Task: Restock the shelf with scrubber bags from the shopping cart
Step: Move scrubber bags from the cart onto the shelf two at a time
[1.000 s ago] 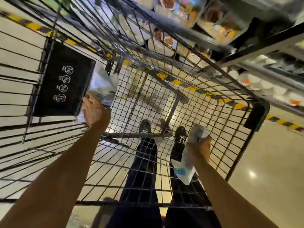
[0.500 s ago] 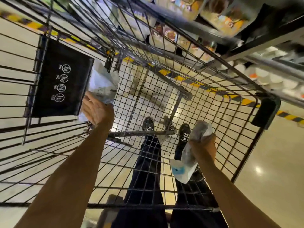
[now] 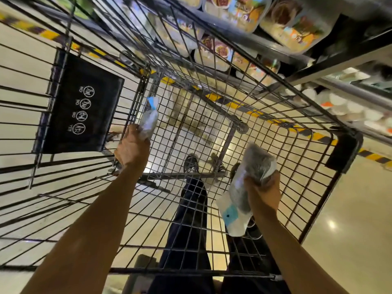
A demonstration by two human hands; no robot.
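Note:
I look down into a wire shopping cart [image 3: 212,115]. My left hand [image 3: 132,148] grips a clear scrubber bag [image 3: 149,120] with a blue header, held upright above the cart's floor near the left wall. My right hand [image 3: 263,190] grips a second scrubber bag [image 3: 244,187] at the cart's right side; its grey scrubber end points up and its white-and-blue card end hangs down. Both bags are lifted off the cart's mesh. The shelf [image 3: 318,60] runs along the top right.
A black child-seat flap [image 3: 80,109] with white icons hangs on the cart's left wall. Shelves hold packaged food tubs [image 3: 292,24] and white containers [image 3: 350,107]. Yellow-black tape [image 3: 233,103] marks the floor. My legs and shoes [image 3: 191,164] show through the mesh.
My left hand has lifted its bag off the cart's left corner and turned it upright. My right hand has raised its bag slightly and moved right.

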